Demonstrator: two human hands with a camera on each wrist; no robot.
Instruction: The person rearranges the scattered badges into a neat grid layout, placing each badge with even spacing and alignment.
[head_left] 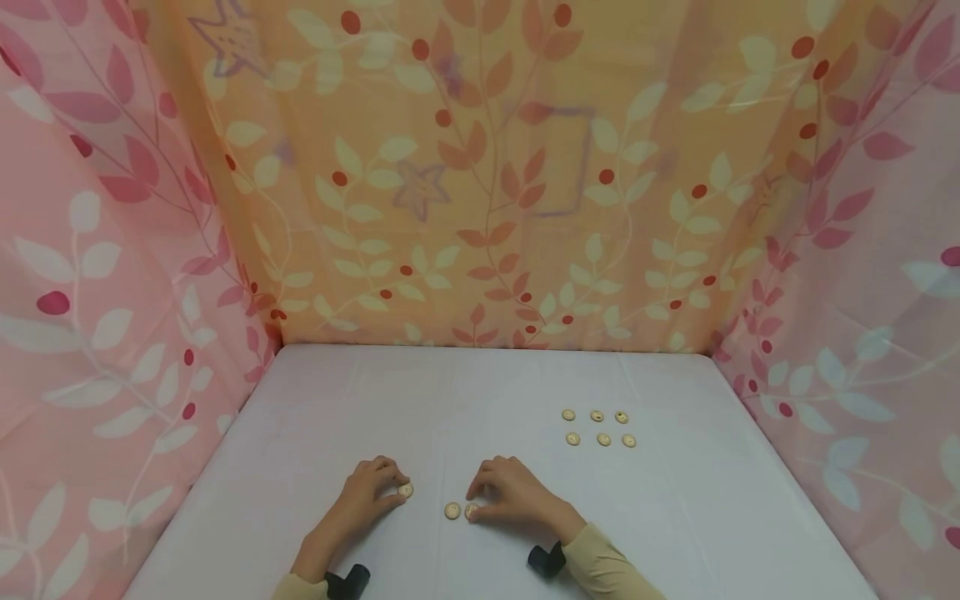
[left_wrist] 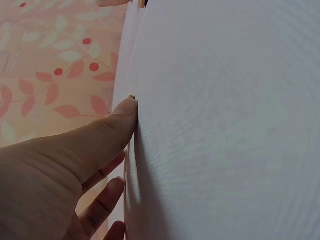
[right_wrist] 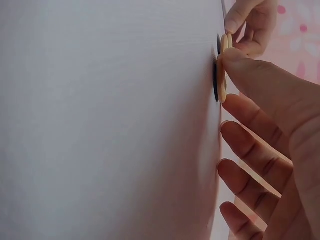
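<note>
Thumb and fingers of my left hand pinch a small round wooden disc at the table surface. In the left wrist view the thumb of that hand hides nearly all of it. My right hand has its thumb and index finger at the edges of a second wooden disc, pinching it low on the table. The right wrist view shows this disc edge-on under the thumb. A third disc lies flat just left of the right hand, between the two hands. Faint dark marks show on the discs; I cannot read them.
Several more wooden discs lie in two rows on the white table, farther off to the right. Leaf-patterned curtains stand along the table's back and sides. Black wrist cameras sit at both wrists.
</note>
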